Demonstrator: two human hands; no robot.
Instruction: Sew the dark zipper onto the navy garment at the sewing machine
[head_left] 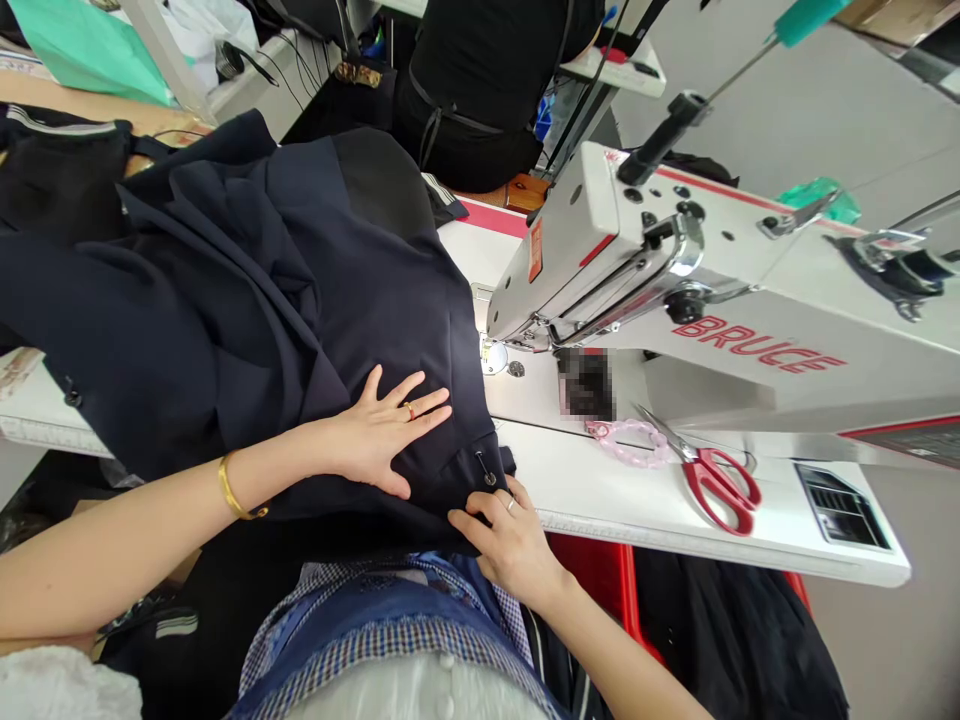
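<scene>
A dark navy garment (375, 290) is spread in folds over the sewing table and hangs past its front edge. My left hand (379, 430) lies flat on it with the fingers spread. At the garment's lower right corner, my right hand (510, 535) is closed on the edge, its fingertips partly hidden in the cloth. Just above these fingers a small dark button (490, 479) shows on the cloth beside a short light line. The white sewing machine (750, 300) stands to the right, its needle area just beyond the garment's right edge.
Red-handled scissors (724, 490) and a pink ring-shaped band (637, 443) lie on the white table (600, 510) under the machine arm. A red bin (596, 580) with dark cloth sits below. Beyond the table is a person in black (480, 80). More dark clothing (60, 180) lies at left.
</scene>
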